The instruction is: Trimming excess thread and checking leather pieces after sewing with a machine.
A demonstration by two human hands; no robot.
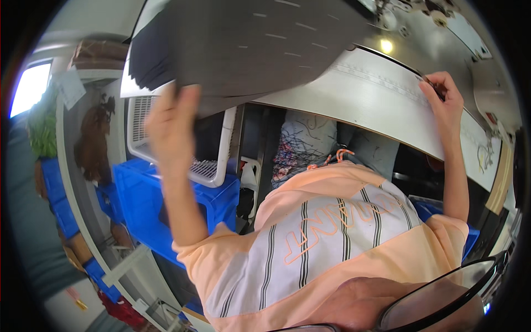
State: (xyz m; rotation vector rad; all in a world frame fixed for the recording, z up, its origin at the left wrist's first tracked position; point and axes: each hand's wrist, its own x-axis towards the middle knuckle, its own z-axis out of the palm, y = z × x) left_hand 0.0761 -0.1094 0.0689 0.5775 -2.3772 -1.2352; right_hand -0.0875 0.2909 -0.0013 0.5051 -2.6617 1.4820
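Observation:
My left hand [174, 124] is raised on the left, blurred by motion, its fingers closed on the near edge of a dark grey fabric piece [243, 55]. Short pale dashes run in rows across the cloth, which spreads over the white table and hides part of it. Behind its left side lies a stack of dark fabric [149, 55] with uneven edges. On the right, my right hand [445, 99] rests at the far edge of the white table [365, 83], its fingers curled round a small dark object that I cannot make out.
The metal sewing machine [431, 39] stands beyond the table. Below the table on the left, a white plastic basket [228, 138] sits on a blue crate [144, 205]. A bag covered in thread scraps [301, 144] lies near my lap. Shelving [83, 193] stands at far left.

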